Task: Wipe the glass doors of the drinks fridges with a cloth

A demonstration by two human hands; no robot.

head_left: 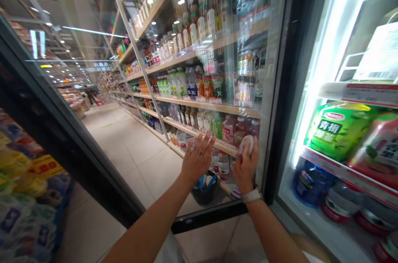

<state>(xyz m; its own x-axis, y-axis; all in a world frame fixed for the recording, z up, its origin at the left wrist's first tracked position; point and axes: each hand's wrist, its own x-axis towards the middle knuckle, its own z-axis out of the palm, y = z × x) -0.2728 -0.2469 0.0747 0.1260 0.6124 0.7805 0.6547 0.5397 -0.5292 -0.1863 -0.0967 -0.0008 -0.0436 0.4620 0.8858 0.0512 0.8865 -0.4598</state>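
My left hand [199,157] lies spread on the glass of a cooler door [205,222], its fingers stretched upward. To its right, my right hand [245,167] is closed around a crumpled white cloth [247,143] against the same pane, close to the door's dark side frame. A pale band circles my right wrist. The black-framed door stands swung open. Through the lower glass, between my hands, a dark bucket [204,196] with blue and white things in it shows on the floor.
At right is the lit cooler, with a green drink bottle [338,128] and a red bottle [379,149] on its shelf. Long shelves of bottled drinks [214,87] show through the glass. Wrapped goods [27,209] are stacked at left, beside a tiled aisle [124,147]. A person [90,94] is far down it.
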